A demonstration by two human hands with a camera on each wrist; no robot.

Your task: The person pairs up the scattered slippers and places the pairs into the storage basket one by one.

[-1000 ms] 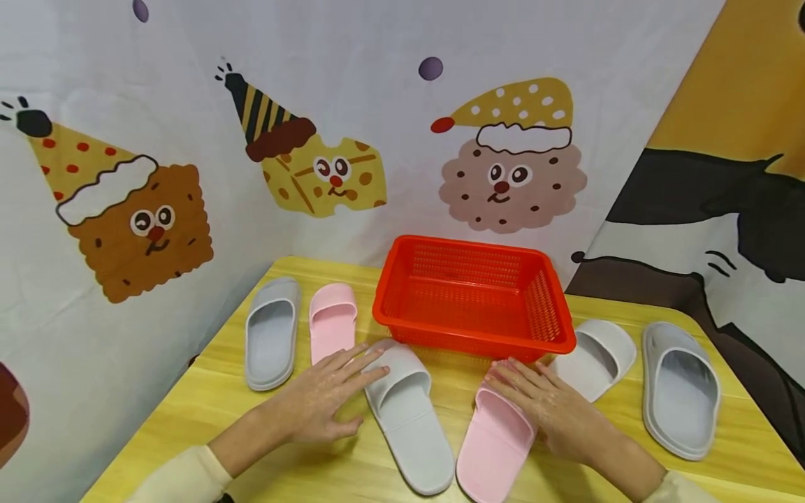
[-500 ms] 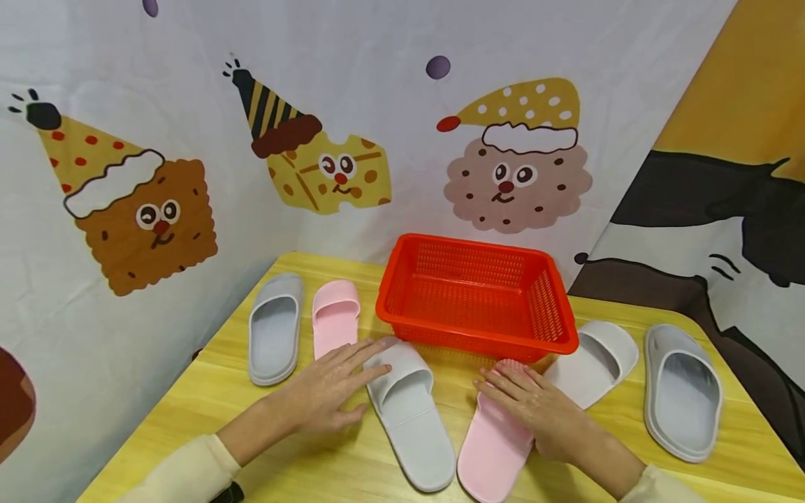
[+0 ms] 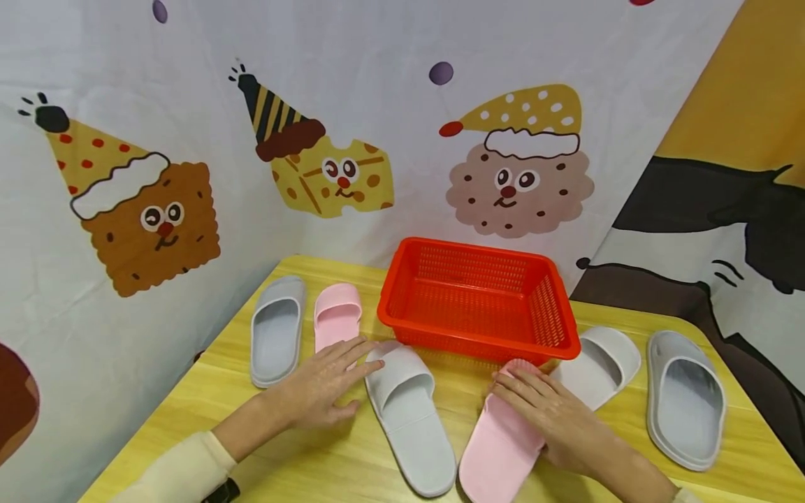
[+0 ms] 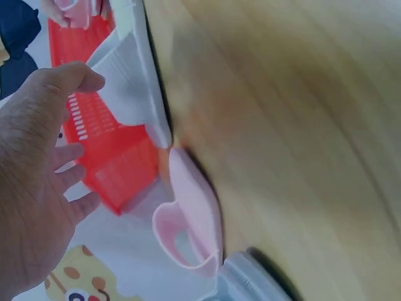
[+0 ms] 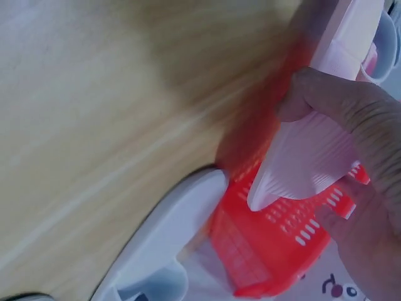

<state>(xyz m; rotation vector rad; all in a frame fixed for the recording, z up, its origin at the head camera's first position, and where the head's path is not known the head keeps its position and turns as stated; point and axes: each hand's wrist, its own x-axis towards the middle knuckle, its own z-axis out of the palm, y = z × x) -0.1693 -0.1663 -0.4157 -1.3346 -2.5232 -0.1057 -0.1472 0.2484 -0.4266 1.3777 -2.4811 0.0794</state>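
Observation:
My right hand [image 3: 562, 419] lies over the strap of a pink slipper [image 3: 497, 457] at the front of the table. In the right wrist view its thumb is at one side of the slipper [image 5: 307, 157] and its fingers at the other, gripping it. My left hand [image 3: 314, 388] hovers left of a light grey slipper [image 3: 418, 436], fingers spread and nothing held. The left wrist view shows its thumb in front of that grey slipper [image 4: 128, 81]. Behind the left hand stands a second pink slipper [image 3: 337, 318], partly hidden by the fingers.
A red perforated basket [image 3: 472, 335] stands at the back middle, with no slipper inside. A blue-grey slipper [image 3: 277, 335] lies far left. On the right are a whitish slipper [image 3: 597, 367] and another blue-grey slipper [image 3: 688, 412]. A printed cloth [image 3: 402, 42] hangs behind the wooden table.
The left fingertips have drawn slightly left, away from the light grey slipper's strap. My right hand has shifted a little over the pink slipper, staying on it. The slippers look nearly unmoved.

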